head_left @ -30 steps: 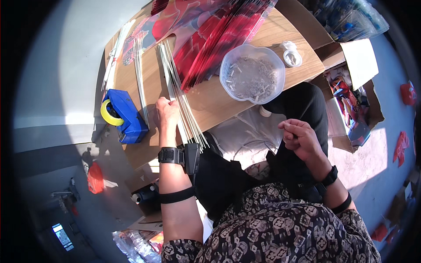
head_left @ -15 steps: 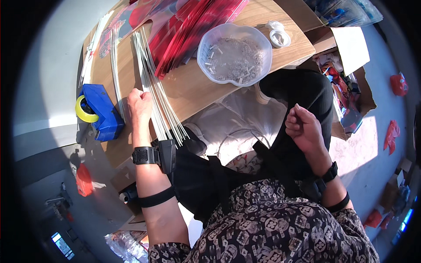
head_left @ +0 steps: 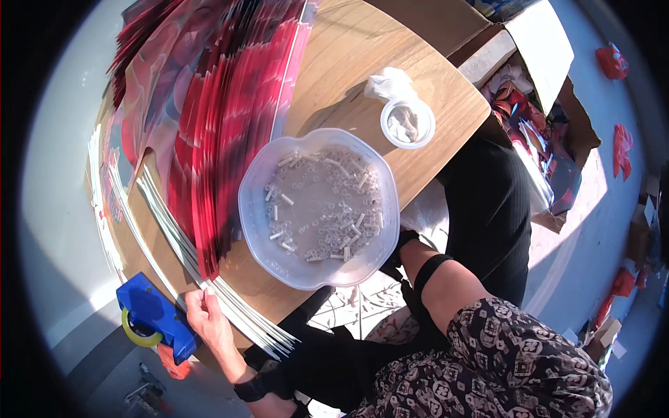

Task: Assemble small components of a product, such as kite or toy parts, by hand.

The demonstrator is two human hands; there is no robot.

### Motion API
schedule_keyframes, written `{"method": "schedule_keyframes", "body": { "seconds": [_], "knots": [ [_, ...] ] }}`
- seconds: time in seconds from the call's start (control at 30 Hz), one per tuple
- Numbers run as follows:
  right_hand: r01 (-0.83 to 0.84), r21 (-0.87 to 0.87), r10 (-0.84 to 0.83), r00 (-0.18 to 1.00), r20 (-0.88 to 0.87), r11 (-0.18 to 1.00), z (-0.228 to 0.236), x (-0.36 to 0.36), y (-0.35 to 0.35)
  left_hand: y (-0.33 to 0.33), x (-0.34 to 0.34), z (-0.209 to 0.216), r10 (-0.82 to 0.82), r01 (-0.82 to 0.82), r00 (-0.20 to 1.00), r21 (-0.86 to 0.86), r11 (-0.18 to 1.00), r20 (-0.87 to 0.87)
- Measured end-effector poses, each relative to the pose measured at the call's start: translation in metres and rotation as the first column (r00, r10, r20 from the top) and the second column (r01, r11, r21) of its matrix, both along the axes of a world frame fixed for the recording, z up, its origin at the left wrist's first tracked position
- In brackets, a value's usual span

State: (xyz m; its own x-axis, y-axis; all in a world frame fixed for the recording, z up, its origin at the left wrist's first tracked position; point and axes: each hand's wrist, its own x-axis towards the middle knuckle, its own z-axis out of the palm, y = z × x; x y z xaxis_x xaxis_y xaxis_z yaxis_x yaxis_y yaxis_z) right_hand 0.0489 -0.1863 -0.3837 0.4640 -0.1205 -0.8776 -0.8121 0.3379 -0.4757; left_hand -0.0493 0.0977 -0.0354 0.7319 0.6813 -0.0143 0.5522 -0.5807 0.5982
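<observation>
My left hand (head_left: 209,318) is closed, its fingertips pinched together beside a bundle of thin white rods (head_left: 230,303) at the table's near left edge. Whatever those fingers grip, if anything, is too small to make out. My right forearm (head_left: 446,285) reaches toward the table edge behind the bowl; the hand itself is hidden there. A clear plastic bowl (head_left: 252,240), holding short white tube pieces and small clear rings, sits at the near edge. Left of it lies a fanned stack of red printed sheets (head_left: 230,118), partly over the rods.
A blue tape dispenser (head_left: 155,313) stands at the left edge by more white rods (head_left: 143,237). Beyond the bowl, a small round tub (head_left: 408,124) sits on the wooden table (head_left: 348,49) beside crumpled white plastic (head_left: 390,85). Right of the table, a cardboard box (head_left: 582,122) holds colourful scraps.
The view has shifted, so the bowl and sheets look nearer. My right hand has moved from over my knee to out of sight at the table edge. My left hand stays closed beside the rods.
</observation>
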Motion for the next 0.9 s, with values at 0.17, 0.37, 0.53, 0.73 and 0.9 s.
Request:
{"method": "schedule_keyframes", "body": {
  "seconds": [0.17, 0.37, 0.53, 0.73, 0.9],
  "knots": [
    [0.061, -0.389, -0.063, 0.998, 0.006, 0.919, -0.039, -0.002, -0.011, 0.007, -0.005, -0.004, -0.054, 0.054, 0.989, -0.004, 0.999, -0.135],
    [0.031, -0.291, -0.069, 0.991, -0.119, 0.956, -0.047, 0.007, -0.011, 0.033, 0.013, -0.016, 0.009, 0.02, 0.952, 0.091, 0.996, -0.305],
    [-0.054, -0.149, 0.027, 0.984, -0.177, 0.987, -0.057, 0.013, 0.016, 0.042, 0.036, -0.022, -0.004, 0.046, 0.939, 0.115, 0.992, -0.344],
    [-0.162, 0.027, 0.164, 0.963, -0.213, 0.986, -0.07, 0.007, 0.036, 0.04, 0.045, -0.026, -0.002, 0.06, 0.923, 0.139, 0.989, -0.384],
    [-0.237, 0.143, 0.265, 0.936, -0.232, 0.961, -0.075, -0.01, 0.028, 0.028, 0.046, -0.027, -0.02, 0.079, 0.908, 0.124, 0.989, -0.419]
  ]
}}
